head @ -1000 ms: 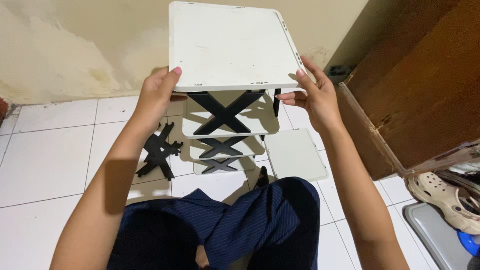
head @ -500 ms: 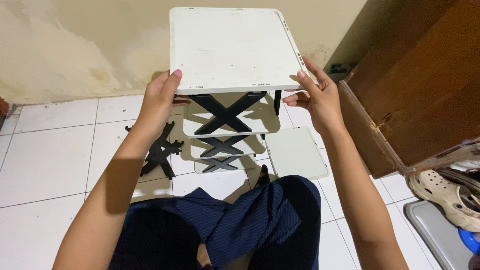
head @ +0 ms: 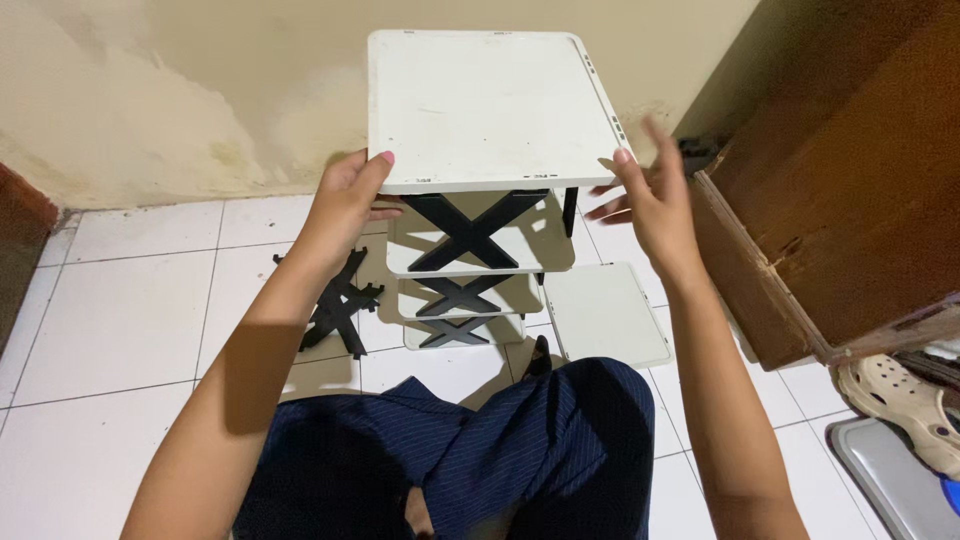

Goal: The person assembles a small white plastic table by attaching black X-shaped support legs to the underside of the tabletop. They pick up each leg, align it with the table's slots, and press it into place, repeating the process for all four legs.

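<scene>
Three tiers of the white shelf rack point(head: 480, 110) stand braced on the tiled floor point(head: 120, 300) by the wall | left hand point(head: 345, 200) fingers grip the top panel's front-left corner | right hand point(head: 650, 200) fingers spread, released beside the right edge | spare panel point(head: 605, 315) and black cross brace point(head: 335, 305) lie unfitted on the floor

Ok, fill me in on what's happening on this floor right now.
A person sits on the white tiled floor at a tiered shelf rack with black X-shaped braces. The left hand grips the near left corner of the top white shelf panel; the right hand is open at its right edge, fingers spread. A loose white panel lies flat beside the rack, and spare black X braces lie on the tiles to the left.
</scene>
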